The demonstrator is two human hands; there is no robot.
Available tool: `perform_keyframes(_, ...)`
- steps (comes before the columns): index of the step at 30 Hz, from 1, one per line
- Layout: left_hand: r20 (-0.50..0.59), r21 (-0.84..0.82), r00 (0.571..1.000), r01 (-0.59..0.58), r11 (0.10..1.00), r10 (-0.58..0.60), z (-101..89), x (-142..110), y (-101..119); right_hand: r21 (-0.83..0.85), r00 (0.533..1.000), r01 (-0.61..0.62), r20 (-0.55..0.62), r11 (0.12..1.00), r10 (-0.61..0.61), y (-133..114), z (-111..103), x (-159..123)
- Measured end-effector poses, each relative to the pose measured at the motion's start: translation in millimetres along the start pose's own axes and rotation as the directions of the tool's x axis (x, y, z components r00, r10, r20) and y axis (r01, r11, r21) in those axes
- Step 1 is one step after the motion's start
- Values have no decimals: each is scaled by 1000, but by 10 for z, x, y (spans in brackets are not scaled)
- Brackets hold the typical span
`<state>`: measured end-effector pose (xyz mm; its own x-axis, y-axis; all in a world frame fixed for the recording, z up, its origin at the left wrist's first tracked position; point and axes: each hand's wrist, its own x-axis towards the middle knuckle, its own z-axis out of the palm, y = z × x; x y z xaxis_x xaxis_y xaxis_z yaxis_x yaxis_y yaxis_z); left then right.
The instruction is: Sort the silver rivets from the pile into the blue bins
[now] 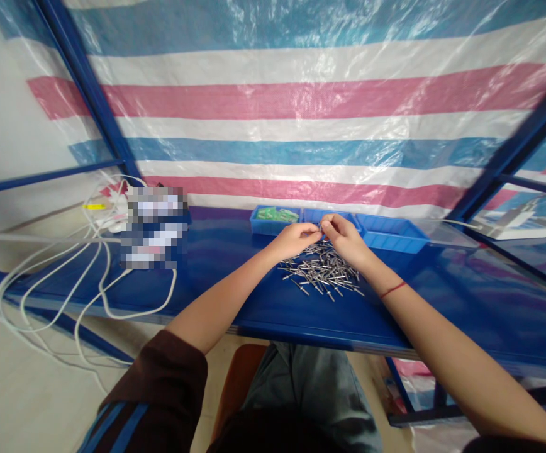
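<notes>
From my place I watch the two hands, which meet above the table point(443, 283), nearer to its far edge than to its near edge. The left hand point(300, 236) has its thumb and index finger pinched together, and their tips touch a small grey piece point(321, 228). The right hand point(343, 236) comes to the same piece from the other side, its thumb and index finger also closed on it. I cannot tell its exact shape, because it is too small. The pile of metal pins point(323, 272) lies loose on the table, just below the hands and partly hidden by them, between the trays and the near edge.

Along the far edge I see three blue trays in a row. The left tray point(264, 228) holds light green pieces point(277, 214). The middle tray point(309, 216) is mostly behind the fingers, so I cannot tell its content. The right tray point(390, 238) shows its blue inside, and beside it lies a clear sheet point(447, 233).
</notes>
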<state>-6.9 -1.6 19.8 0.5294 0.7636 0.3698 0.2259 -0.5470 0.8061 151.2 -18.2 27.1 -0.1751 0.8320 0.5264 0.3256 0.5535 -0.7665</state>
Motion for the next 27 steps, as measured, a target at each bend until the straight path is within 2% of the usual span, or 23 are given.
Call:
perform_keyframes(4,-12,-21,1000,5,1000,-5,-2,6,-21,35,1000,-23,-17,999,24,-60,20,-20)
perform_keyframes(8,-34,-34,999,38,999,-40,-1,6,-9,1,999,-12,-48,1000,12,-79,39,-36)
perform_keyframes(15,-34,-66,999,-12,998,10,-18,13,-16,-100,993,94,-68,991,-101,-81,15,-54)
perform_keyframes(18,-119,-33,993,-25,999,20,-53,12,21,-95,986,108,-113,990,-118,-86,-24,-42)
perform_keyframes(22,-273,-28,962,-14,1000,6,-104,30,44,-151,984,82,-147,985,-104,-13,-81,21)
perform_keyframes(25,-362,-73,931,13,997,-39,-129,59,21,-271,966,66,-223,960,-130,93,-138,86)
perform_keyframes(27,-373,-68,926,36,997,-59,-138,69,8,-427,942,23,-293,904,-163,156,-192,118)
